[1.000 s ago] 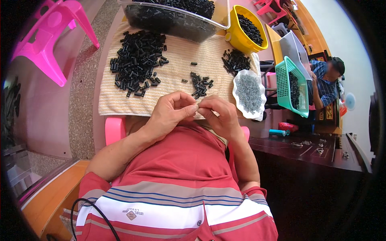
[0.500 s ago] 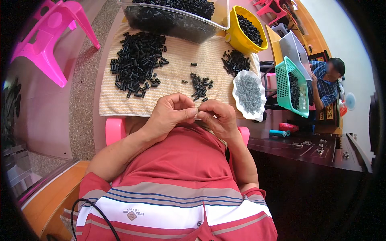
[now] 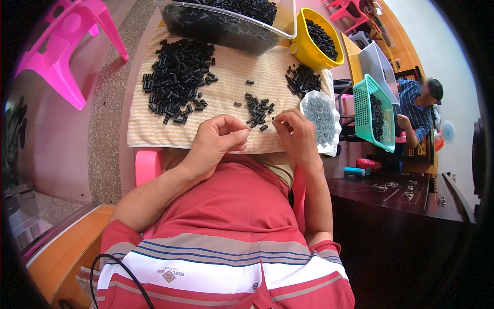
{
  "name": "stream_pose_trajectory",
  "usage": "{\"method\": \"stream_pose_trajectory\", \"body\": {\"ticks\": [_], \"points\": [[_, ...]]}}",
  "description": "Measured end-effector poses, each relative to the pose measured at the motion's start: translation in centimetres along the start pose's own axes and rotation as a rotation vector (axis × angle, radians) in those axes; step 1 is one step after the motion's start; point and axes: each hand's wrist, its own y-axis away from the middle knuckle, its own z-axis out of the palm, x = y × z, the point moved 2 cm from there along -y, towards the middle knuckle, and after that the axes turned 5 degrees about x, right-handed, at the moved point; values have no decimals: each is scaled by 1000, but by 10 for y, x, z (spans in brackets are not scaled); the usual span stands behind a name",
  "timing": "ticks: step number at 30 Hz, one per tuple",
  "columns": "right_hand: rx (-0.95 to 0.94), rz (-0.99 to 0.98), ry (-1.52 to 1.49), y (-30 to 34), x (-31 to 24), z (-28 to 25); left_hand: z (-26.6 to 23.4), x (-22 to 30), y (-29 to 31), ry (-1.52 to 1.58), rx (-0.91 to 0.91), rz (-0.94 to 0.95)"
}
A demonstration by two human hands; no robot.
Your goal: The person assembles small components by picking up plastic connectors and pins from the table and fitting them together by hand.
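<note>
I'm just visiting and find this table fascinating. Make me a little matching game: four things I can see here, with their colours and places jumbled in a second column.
Column one
1. Wavy-edged dish
2. Biggest loose heap
3. Bucket
4. Basket with holes

Column two
A. Black, on the left part of the striped cloth
B. Mint green, off to the right of the cloth
C. White, beside the right hand
D. Yellow, near the cloth's far right corner

Pairs: 1-C, 2-A, 3-D, 4-B
</note>
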Motion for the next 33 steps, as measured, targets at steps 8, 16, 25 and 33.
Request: {"method": "stream_pose_trajectory", "body": {"ticks": [8, 16, 25, 33], "points": [[-215, -2, 277, -19, -1, -2, -2, 0, 0, -2, 34, 17], [-280, -59, 249, -39, -28, 10, -3, 2, 1, 1, 49, 27], [-359, -14, 338, -36, -25, 26, -2, 3, 1, 20, 46, 38], [-161, 12, 86, -27, -23, 17, -3, 2, 0, 14, 56, 41]]}}
